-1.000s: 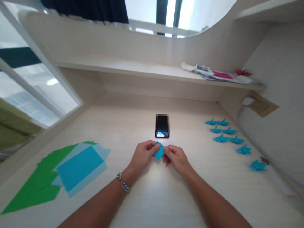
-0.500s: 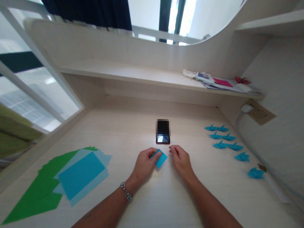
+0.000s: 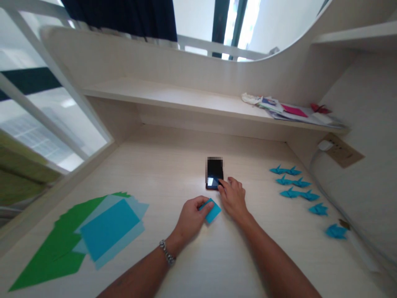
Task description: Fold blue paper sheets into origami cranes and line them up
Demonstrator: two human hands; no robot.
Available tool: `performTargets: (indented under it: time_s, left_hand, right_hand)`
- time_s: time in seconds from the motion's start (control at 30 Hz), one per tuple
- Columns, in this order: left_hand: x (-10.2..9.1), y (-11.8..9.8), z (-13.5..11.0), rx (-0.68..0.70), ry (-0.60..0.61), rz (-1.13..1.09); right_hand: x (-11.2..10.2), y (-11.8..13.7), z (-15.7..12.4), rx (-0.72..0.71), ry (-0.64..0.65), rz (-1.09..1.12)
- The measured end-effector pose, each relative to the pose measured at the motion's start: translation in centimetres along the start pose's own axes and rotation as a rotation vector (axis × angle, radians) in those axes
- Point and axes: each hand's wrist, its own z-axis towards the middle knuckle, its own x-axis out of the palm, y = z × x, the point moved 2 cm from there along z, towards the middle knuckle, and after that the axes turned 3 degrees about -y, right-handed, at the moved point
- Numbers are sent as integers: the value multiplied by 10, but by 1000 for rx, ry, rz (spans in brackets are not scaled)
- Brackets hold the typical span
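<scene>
Between thumb and fingers, my left hand [image 3: 194, 214] pinches a small folded square of blue paper [image 3: 214, 212] just above the desk. My right hand [image 3: 233, 198] is at the near right corner of a phone [image 3: 214, 171], its fingers apart and holding nothing. A fingertip reaches over the lower part of the phone's screen; whether it presses the glass I cannot tell. The phone lies flat on the desk beyond the blue paper, its screen mostly dark with a bright patch near the bottom.
Blue sheets [image 3: 110, 227] overlap fanned green sheets [image 3: 46, 256] on the left. Several folded blue paper cranes [image 3: 299, 194] line the right side, beside a white cable [image 3: 328, 190] from a wall socket [image 3: 343, 150]. Papers [image 3: 294, 111] lie on the shelf [image 3: 173, 96] above.
My right hand has moved forward to the phone, and its fingers have opened out from a curled pose. My left hand still holds the folded blue paper. The view has shifted slightly.
</scene>
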Motion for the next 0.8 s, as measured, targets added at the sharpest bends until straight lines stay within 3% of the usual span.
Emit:
performTargets:
  time_s: [0.8]
  left_hand:
    - [-2, -2, -2, -28, 45, 43]
  right_hand:
    - [3, -8, 13, -40, 13, 58]
